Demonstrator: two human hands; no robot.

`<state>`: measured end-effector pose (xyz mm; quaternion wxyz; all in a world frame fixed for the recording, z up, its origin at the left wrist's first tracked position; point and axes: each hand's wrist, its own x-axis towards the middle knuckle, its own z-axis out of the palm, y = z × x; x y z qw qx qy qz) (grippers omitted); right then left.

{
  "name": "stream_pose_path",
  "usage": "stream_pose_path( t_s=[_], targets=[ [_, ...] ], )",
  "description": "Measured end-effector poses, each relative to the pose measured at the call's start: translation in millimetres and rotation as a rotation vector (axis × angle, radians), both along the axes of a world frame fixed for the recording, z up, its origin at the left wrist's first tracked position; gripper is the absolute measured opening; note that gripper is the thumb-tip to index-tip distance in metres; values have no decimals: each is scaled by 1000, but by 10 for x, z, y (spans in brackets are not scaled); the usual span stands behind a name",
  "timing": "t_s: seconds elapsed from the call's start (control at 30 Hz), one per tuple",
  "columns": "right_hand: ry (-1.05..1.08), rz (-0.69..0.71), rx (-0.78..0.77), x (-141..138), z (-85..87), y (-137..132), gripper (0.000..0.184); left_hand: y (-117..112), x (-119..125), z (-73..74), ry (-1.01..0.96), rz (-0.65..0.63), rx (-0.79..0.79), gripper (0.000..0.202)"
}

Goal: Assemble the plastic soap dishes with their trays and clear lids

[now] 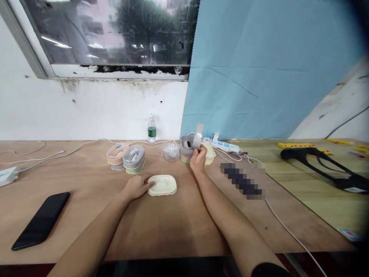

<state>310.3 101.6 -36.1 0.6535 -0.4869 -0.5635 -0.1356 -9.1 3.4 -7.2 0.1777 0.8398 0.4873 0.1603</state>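
Observation:
A shallow cream lunch-box part [163, 185] lies on the table in front of me. My left hand [137, 187] grips its left end, thumb over the rim and fingers partly hidden. Farther back, my right hand [198, 160] pinches a thin grey lunch-box piece [198, 135] that stands upright, seen nearly edge-on. Just behind this hand are stacked grey lunch-box parts [186, 144] with pink and green layers below. More cream parts [210, 153] stand to the right of the hand, partly covered by it. Clear plastic containers [171, 150] sit left of the stack.
Two assembled lunch boxes, one pink-topped [117, 153] and one grey-topped [134, 157], stand left of centre. A water bottle [152, 130] is by the wall. A black phone [42, 220] lies at left. Behind right are a power strip [226, 146] and cables; a blurred dark object [242, 180] lies nearer.

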Motion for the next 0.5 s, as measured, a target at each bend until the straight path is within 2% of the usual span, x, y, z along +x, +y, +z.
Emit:
stream_pose_path(
  t_s=[0.27, 0.4, 0.5],
  targets=[
    [9, -60, 78, -2, -11, -32, 26, -23, 22, 48, 21, -2, -21, 40],
    [12, -91, 105, -18, 35, -165, 29, -30, 23, 64, 10, -7, -22, 40],
    [21, -31, 85, -41, 73, -331, 32, -31, 24, 62, 7, -7, -14, 40]
  ],
)
